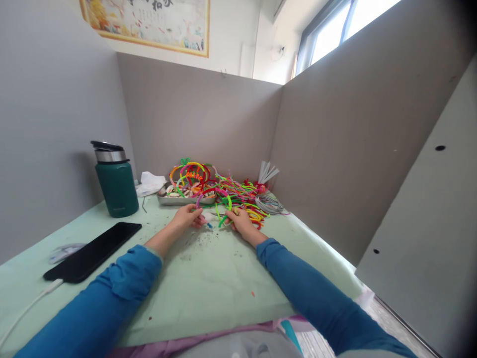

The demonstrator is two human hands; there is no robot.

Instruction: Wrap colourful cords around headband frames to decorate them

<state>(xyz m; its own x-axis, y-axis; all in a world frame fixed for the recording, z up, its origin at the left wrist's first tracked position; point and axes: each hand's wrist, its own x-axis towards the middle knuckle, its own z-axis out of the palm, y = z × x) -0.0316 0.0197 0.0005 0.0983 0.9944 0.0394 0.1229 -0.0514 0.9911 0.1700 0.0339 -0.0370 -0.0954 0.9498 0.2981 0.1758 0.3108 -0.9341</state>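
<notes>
A curved headband wrapped in purple, red, pink and green pipe cleaners arches between my two hands, open end toward me. My left hand is closed around its purple side, and a blue tip pokes out below the fingers. On the other side, my right hand pinches the green end; a green pipe cleaner end sticks out beside the fingertips. Just beyond my hands lies a heap of loose coloured pipe cleaners. Finger contact on the undersides is hidden.
Behind my left hand stands a metal tray with finished-looking hoops and small pieces. A green bottle, white tissue and black phone on a cable are at left. Coiled grey wire and clear sticks sit back right. Partitions enclose the table.
</notes>
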